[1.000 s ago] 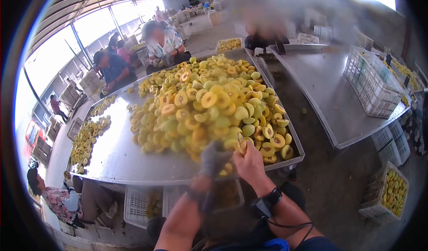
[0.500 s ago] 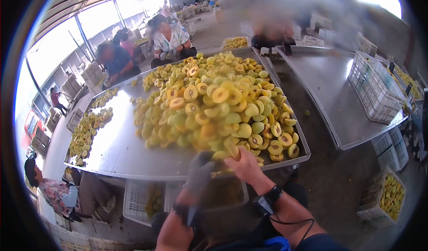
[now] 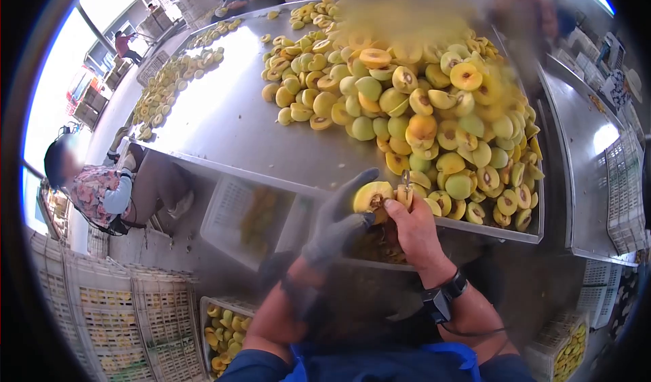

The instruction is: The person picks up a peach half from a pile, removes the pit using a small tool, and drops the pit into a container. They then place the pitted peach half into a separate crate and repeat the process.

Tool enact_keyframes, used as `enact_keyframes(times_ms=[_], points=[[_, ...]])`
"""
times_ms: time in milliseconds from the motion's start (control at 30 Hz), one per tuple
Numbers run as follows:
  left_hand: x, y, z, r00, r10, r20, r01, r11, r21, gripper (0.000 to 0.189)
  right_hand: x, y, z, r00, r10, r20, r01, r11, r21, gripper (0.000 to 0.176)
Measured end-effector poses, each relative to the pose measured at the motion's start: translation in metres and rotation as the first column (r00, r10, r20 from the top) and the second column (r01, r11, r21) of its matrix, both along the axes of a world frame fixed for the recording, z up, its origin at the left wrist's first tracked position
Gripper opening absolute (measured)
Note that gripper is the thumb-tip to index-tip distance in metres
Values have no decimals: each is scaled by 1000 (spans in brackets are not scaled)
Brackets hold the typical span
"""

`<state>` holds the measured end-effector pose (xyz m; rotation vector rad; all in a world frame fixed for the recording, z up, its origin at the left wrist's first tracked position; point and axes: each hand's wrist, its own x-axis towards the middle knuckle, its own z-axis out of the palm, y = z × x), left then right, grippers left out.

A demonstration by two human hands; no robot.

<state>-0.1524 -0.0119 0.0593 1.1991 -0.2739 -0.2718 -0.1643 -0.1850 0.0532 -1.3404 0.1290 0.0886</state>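
My left hand (image 3: 339, 216), in a dark grey glove, grips a yellow stone-fruit half (image 3: 371, 201) between thumb and fingers. Its cut face is turned towards me, with a brown, rough hollow in the middle. My bare right hand (image 3: 422, 236) is closed on a small tool with a looped metal end (image 3: 405, 178), most of it hidden by the fingers. The right thumb reaches to the edge of the fruit half. Both hands are at the near rim of a metal table (image 3: 271, 155), where a large heap of halved fruit (image 3: 393, 104) lies.
Below the table rim stands a white crate (image 3: 230, 209). At bottom left are stacked crates (image 3: 108, 314) and a crate of fruit (image 3: 227, 331). A seated person (image 3: 98, 188) is at left. A second metal table (image 3: 583, 151) and another fruit crate (image 3: 569, 355) are at right.
The view has tilted down and swung left. My hands, earlier blurred together at the heap's near edge, now hold the fruit half and tool up, cut face in view.
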Motion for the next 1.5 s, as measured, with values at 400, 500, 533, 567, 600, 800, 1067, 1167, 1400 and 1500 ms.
enact_keyframes(times_ms=[400, 500, 533, 567, 600, 800, 1067, 1167, 1400, 1500], points=[[7, 24, -1, 983, 122, 138, -145, 974, 173, 73, -8, 13, 35, 955, 297, -2, -225, 718, -659, 23], [6, 27, -7, 963, 132, 236, -200, 934, 295, 69, -5, 12, 25, 944, 331, -3, -243, 687, -685, 24], [5, 27, -9, 963, 148, 225, -211, 934, 290, 69, -5, 11, 22, 941, 340, -2, -247, 678, -692, 25], [4, 26, -12, 963, 163, 214, -221, 933, 284, 70, -5, 11, 20, 937, 348, -1, -250, 670, -700, 25], [3, 26, -13, 962, 178, 206, -231, 932, 278, 70, -5, 10, 17, 932, 363, 26, -249, 689, -680, 25], [1, 21, -8, 961, 194, 196, -246, 924, 292, 76, -6, 6, 16, 933, 351, 80, -211, 712, -670, 22], [2, 19, -10, 961, 154, 230, -234, 894, 382, 65, -10, 7, 14, 913, 396, 100, -317, 841, -438, 28], [1, 18, -8, 962, 172, 213, -246, 884, 398, 61, -8, 2, 23, 889, 458, -12, -401, 764, -506, 31], [-5, 20, -3, 853, 86, 516, -381, 778, 500, 56, -12, 17, -15, 865, 497, 64, -472, 851, -229, 29], [-7, 23, -12, 863, 61, 501, -339, 806, 486, 63, -17, 17, -23, 852, 523, 24, -506, 834, -218, 28]])
